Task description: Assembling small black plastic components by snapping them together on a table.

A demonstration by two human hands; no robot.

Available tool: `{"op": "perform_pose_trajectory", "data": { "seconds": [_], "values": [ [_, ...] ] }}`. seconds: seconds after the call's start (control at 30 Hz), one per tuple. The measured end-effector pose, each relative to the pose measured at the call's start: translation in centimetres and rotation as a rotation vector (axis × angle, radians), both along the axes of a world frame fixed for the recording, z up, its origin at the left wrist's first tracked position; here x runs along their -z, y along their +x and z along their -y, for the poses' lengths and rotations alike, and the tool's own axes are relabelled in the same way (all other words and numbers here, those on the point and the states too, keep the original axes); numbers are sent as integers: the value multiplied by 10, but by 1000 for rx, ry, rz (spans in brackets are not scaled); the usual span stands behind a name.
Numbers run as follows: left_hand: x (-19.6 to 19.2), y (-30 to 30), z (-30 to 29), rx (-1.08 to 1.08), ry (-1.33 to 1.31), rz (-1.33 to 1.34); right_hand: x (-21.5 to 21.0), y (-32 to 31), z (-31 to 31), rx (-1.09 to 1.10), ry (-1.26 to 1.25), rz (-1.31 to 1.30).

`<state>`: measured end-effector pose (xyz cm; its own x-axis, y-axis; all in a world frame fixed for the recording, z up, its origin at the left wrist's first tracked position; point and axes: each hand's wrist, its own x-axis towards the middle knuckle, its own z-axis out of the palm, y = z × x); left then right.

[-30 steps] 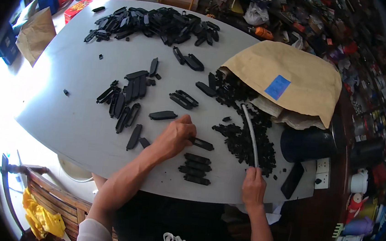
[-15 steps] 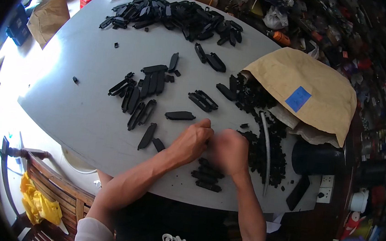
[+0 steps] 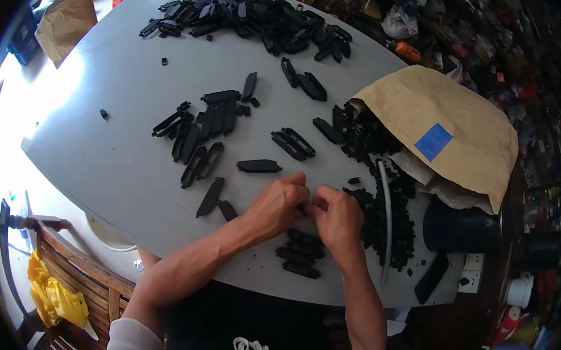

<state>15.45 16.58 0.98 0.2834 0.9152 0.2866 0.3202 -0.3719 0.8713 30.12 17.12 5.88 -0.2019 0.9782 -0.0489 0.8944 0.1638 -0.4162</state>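
Near the front of the table my left hand (image 3: 280,205) and my right hand (image 3: 339,219) come together, fingers curled. Between them a bit of a black plastic part (image 3: 302,209) shows; most of it is hidden by the fingers. My right fingertips are pinched at its side, but what they hold is covered. Just below the hands lies a short stack of long black plastic pieces (image 3: 300,253). A single long black piece (image 3: 259,166) rests beyond my left hand. To the right of my right hand spreads a heap of small black parts (image 3: 393,221).
A brown paper bag (image 3: 444,129) with a blue label lies open on the heap, near a curved grey strip (image 3: 384,214). Black pieces are piled at the far edge (image 3: 241,18), with a looser group (image 3: 215,116) mid-table. A black flat object (image 3: 431,279) sits at the right corner.
My right hand, blurred before, is now sharp, its fingertips brought close against my left hand. The whole view has shifted slightly; the pieces on the table keep their places.
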Motion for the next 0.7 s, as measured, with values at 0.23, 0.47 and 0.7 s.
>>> {"op": "perform_pose_trajectory", "data": {
  "seconds": [0.23,0.47,0.7],
  "values": [
    [-3,1,-1,1,-16,-12,0,18,-8,-3,-208,-137],
    [-11,-4,2,73,-77,-177,9,44,28,54,7,-231],
    [-24,-20,5,216,-29,-316,6,114,37,423,139,-262]
  ]
}}
